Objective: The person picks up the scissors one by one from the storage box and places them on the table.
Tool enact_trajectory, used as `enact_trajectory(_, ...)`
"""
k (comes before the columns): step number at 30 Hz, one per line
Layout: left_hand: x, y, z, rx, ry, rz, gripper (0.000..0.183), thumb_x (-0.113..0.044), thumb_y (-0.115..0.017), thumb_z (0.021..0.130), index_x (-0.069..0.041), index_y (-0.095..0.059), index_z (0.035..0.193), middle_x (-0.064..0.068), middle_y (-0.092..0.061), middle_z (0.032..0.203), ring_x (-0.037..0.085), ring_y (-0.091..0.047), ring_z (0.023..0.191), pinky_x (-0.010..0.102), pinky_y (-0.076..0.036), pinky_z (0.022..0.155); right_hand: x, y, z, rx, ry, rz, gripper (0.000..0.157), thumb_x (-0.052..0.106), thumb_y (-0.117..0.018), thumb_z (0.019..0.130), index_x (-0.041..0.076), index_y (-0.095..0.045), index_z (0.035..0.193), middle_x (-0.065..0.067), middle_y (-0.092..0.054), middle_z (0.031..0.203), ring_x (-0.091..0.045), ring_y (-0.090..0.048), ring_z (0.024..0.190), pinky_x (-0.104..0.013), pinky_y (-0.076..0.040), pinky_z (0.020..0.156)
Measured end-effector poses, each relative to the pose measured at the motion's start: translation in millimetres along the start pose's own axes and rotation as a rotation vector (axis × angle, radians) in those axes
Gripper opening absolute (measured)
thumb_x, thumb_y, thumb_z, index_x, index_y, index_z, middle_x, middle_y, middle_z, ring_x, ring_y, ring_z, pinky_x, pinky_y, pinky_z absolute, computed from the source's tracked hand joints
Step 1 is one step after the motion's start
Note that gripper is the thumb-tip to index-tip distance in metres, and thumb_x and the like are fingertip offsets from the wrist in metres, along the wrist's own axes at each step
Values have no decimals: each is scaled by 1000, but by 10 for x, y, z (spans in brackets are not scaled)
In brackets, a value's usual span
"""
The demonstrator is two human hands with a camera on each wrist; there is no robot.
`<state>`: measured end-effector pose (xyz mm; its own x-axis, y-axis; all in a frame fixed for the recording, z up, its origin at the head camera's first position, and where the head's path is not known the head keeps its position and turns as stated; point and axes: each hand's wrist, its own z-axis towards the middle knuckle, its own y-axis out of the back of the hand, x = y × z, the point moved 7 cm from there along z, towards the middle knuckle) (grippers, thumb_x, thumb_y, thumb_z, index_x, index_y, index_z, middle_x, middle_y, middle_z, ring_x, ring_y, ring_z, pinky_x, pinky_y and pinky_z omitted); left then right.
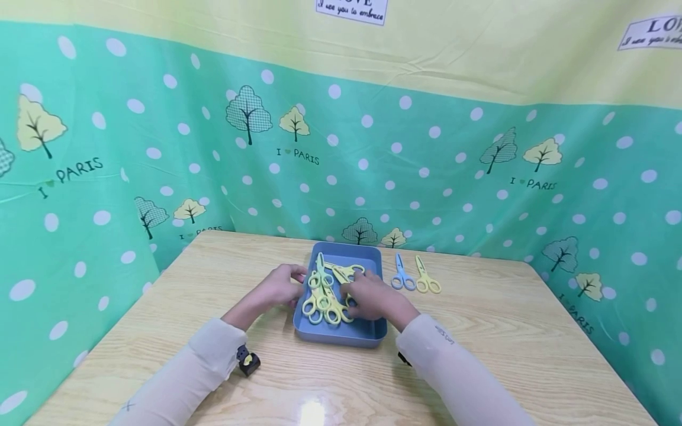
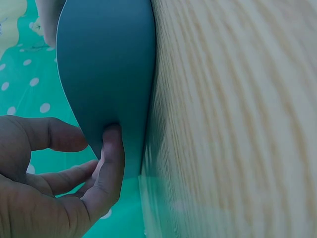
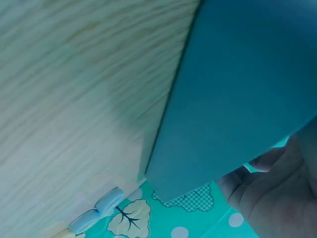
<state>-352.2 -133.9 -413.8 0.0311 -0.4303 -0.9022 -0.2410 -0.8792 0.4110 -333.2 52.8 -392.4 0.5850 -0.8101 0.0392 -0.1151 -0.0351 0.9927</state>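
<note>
A blue-grey plastic tray (image 1: 341,339) holds several pairs of yellow and green scissors, heaped mostly along its left half. My left hand (image 1: 279,286) is at the tray's left wall; in the left wrist view that hand (image 2: 64,183) pinches the rim, one digit pressed on the outer side (image 2: 106,64). Over the tray's right wall reaches my right hand (image 1: 370,296), its fingers down among the yellow scissors (image 1: 335,309). Green scissors (image 1: 320,273) lie on top, beside it. In the right wrist view the wall (image 3: 237,99) hides the right fingertips, so their grip is unclear.
Right of the tray, blue scissors (image 1: 403,275) and yellow scissors (image 1: 425,278) lie side by side on the wooden table (image 1: 479,343), blades away from me. A green and yellow patterned curtain (image 1: 426,154) hangs behind the table and along its sides.
</note>
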Motion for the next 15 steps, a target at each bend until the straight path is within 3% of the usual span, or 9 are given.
enact_trajectory(4, -8, 5, -7, 2, 3, -6, 65, 10, -56, 79, 8, -51, 143, 20, -57, 121, 23, -63, 72, 34, -60, 59, 20, 50, -21, -47, 5, -7, 34, 35, -79, 87, 23, -73, 118, -11, -61, 115, -30, -51, 105, -46, -50, 91)
enact_trajectory(11, -12, 3, -7, 2, 0, -5, 64, 10, -57, 78, 8, -51, 142, 20, -58, 121, 24, -63, 75, 34, -59, 58, 38, 161, -87, -123, -34, 3, 38, 31, -80, 85, 20, -73, 121, -18, -60, 126, -36, -50, 114, -52, -50, 95)
enact_trajectory(15, -8, 3, -2, -3, -1, 10, 64, 10, -57, 79, 7, -52, 142, 20, -58, 121, 24, -62, 74, 34, -58, 58, 21, 206, -112, -174, -52, -30, 40, 31, -80, 86, 19, -73, 123, -17, -61, 120, -35, -51, 107, -50, -52, 89)
